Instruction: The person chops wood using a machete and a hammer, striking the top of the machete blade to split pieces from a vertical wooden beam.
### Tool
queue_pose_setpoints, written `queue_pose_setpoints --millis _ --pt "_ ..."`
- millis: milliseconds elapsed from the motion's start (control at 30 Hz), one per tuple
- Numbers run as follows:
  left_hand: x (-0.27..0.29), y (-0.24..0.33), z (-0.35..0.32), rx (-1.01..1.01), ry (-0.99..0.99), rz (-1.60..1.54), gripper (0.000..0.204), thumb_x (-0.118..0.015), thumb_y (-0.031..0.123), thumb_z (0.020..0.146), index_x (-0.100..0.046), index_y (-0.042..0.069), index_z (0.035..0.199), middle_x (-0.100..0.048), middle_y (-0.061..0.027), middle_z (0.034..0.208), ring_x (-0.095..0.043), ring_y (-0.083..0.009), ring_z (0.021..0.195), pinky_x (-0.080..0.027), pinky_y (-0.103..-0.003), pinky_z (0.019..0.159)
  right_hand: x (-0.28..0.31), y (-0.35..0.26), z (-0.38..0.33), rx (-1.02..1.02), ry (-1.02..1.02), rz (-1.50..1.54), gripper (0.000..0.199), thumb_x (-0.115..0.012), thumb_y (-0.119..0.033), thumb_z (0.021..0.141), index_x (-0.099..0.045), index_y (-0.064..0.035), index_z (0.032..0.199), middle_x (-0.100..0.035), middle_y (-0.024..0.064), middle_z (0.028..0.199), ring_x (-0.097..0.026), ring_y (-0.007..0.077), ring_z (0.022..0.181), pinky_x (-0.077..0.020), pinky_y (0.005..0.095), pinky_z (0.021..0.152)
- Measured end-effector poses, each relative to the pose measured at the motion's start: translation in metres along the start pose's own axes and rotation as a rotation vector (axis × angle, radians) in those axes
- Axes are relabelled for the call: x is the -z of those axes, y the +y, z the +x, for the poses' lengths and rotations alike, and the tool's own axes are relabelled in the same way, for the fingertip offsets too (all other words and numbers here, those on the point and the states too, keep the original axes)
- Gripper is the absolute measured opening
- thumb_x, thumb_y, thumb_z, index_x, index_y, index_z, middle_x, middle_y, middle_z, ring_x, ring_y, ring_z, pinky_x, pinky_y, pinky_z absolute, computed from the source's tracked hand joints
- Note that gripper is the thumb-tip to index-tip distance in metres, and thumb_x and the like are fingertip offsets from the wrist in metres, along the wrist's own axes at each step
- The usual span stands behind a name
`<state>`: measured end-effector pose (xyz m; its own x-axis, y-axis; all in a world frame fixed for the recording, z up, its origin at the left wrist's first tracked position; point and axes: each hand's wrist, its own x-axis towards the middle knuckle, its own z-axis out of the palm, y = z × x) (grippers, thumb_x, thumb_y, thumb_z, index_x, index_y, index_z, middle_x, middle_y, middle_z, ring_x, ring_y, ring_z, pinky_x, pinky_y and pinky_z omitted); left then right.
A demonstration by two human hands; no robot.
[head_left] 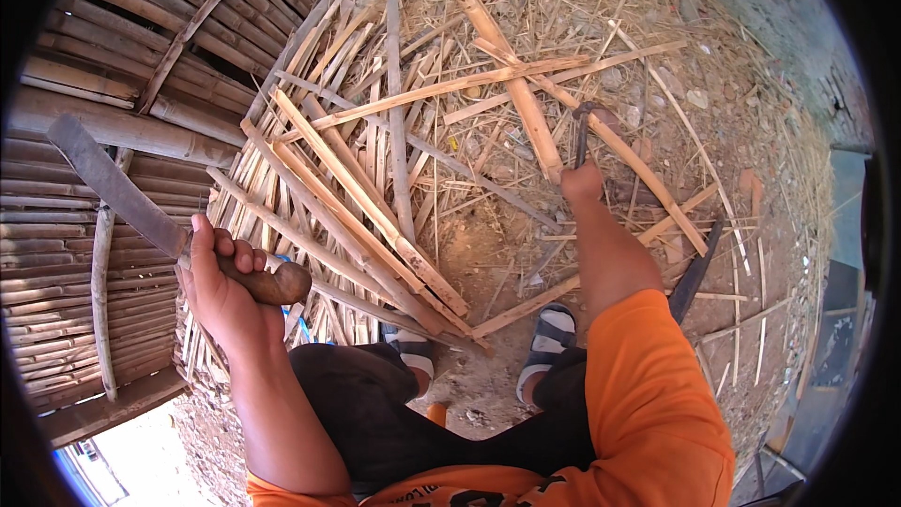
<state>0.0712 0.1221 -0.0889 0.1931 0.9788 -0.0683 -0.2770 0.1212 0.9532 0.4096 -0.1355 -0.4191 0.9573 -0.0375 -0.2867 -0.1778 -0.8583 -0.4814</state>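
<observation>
Person seated/crouched over a heap of split bamboo strips (pixel 375 197), orange sleeves, sandals on bare dirt.

L hand (pixel 221 286): fingers clenched round brown wooden handle (pixel 272 284) of a big machete-type knife (pixel 113 183). Blade is raised off the pile, not touching any bamboo. Long axis runs lower-right to upper-left; handle butt points right, blade end points up-left toward the stacked bamboo poles (pixel 122 127).

R hand (pixel 582 180): closed around a thin dark curved piece (pixel 584 131) that rises from the fist and hooks over at top; can't tell if it's a tool or a bent rod. Fist sits just beside a wide bamboo slat (pixel 526 108), which lies roughly top-left to bottom-right, slightly steep. Contact w/ slat unclear.

Progress, judged from layout: lots already split — many thin strips fanned out left-centre, shavings + offcuts scattered over dirt. Several wider slats crossing near R hand look uncut, so work seems mid-way, prob more splitting left. No piece under the blade at this moment.

Also: second dark blade-like object (pixel 696 272) lying on ground right of R forearm, tip pointing up-right. Woven bamboo panel (pixel 56 253) at far left.
</observation>
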Motion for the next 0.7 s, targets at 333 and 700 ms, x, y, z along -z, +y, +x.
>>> queue_pose_setpoints --millis 333,700 --pt "-0.005 0.004 -0.008 0.046 0.013 -0.037 0.019 -0.066 0.024 0.1 -0.055 0.011 0.094 -0.048 0.0026 0.076 -0.045 -0.0078 0.064 -0.04 -0.026 0.059 0.01 -0.009 -0.022 0.091 -0.152 -0.103 0.046 -0.076 -0.022 0.082 -0.065 0.0036 0.118 -0.071 0.0245 0.109 -0.069 0.0389 0.107 -0.0534 0.046 0.093" --pt "0.006 0.009 -0.001 0.042 0.005 -0.033 0.018 -0.066 0.024 0.1 -0.053 0.011 0.095 -0.049 0.0028 0.076 -0.045 -0.0071 0.064 -0.04 -0.025 0.059 -0.021 0.022 -0.004 0.143 -0.178 0.003 0.045 -0.084 -0.029 0.077 -0.068 0.0015 0.107 -0.073 0.0201 0.094 -0.071 0.0359 0.093 -0.0547 0.0439 0.084"
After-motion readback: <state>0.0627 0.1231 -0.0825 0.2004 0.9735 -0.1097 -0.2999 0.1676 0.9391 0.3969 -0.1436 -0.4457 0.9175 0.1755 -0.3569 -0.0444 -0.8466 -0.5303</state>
